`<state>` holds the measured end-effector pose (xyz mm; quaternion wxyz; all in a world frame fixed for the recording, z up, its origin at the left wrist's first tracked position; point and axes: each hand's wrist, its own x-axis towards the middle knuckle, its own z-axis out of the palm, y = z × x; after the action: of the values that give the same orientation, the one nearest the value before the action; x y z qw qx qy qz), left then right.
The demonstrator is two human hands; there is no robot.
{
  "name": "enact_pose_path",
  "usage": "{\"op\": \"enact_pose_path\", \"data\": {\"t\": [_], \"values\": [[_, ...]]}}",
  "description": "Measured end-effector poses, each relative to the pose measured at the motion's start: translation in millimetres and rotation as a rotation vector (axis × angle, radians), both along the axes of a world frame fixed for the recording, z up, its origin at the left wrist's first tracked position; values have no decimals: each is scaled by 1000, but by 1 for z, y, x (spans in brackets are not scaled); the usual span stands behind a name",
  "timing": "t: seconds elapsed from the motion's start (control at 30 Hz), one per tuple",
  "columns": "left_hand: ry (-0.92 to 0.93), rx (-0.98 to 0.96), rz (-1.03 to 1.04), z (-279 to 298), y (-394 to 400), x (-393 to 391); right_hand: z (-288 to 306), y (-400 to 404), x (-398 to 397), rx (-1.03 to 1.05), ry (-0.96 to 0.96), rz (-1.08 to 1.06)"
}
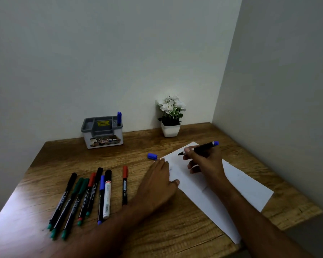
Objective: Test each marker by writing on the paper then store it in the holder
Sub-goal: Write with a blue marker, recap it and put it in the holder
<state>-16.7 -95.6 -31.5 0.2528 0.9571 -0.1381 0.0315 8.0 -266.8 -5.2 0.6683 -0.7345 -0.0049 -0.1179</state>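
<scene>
My right hand (203,161) grips an uncapped black marker with a blue end (203,147), its tip resting on the far corner of the white paper (231,187). My left hand (157,187) lies flat, fingers apart, pressing the paper's left edge. The marker's blue cap (152,156) lies on the table just beyond my left fingertips. Several capped markers (86,196) lie side by side at the left, and a red-capped marker (125,185) lies apart from them. The grey holder (101,131) stands by the wall with one blue marker (119,118) upright in it.
A small white pot with white flowers (171,118) stands at the back near the corner. Walls close the wooden table (63,159) at the back and right. The table's right edge lies just past the paper.
</scene>
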Motion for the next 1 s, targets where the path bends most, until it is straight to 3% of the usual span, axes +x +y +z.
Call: {"op": "enact_pose_path", "data": {"t": [0.3, 1.0], "values": [[-29, 9, -37, -9, 3, 4, -18, 12, 9, -325, -20, 20], [-58, 87, -46, -9, 3, 2, -33, 9, 15, -460, -52, 1]]}}
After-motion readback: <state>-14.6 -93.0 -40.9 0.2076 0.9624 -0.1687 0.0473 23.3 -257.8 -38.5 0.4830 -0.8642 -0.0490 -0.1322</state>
